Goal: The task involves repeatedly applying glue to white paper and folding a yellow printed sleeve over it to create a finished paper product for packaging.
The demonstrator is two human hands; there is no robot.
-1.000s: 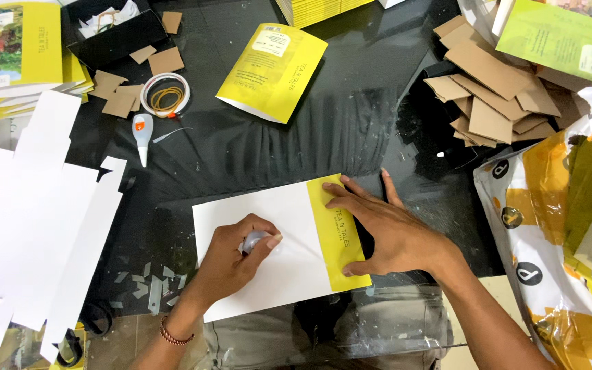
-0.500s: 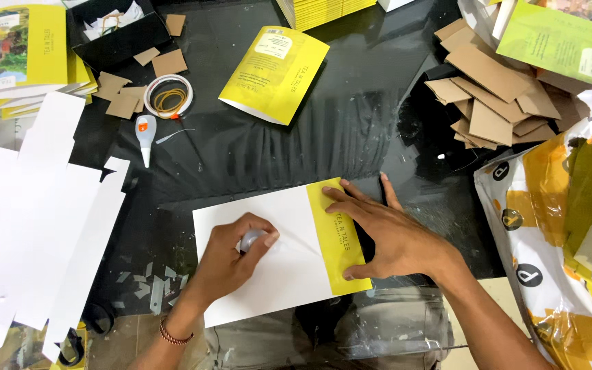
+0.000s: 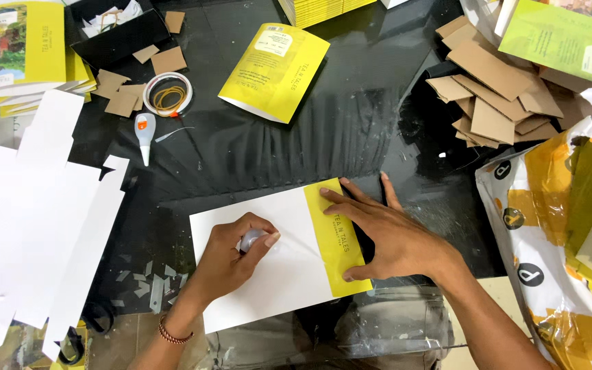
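Observation:
A white card sheet (image 3: 279, 274) with a yellow flap (image 3: 335, 236) folded over its right side lies on the black table. My right hand (image 3: 388, 236) lies flat on the yellow flap, fingers spread. My left hand (image 3: 231, 257) is closed around a small grey tube-like thing (image 3: 250, 240), its tip on the white card.
A glue bottle (image 3: 144, 136) and a roll with rubber bands (image 3: 168, 94) lie at the upper left. A yellow booklet (image 3: 274, 70) lies at top centre. Brown card pieces (image 3: 491, 89) are piled at the right, white flat card blanks (image 3: 32, 226) at the left, yellow-white bags (image 3: 556, 240) far right.
My left hand has shifted slightly right across the white card with the grey thing. My right hand stays pressed on the flap.

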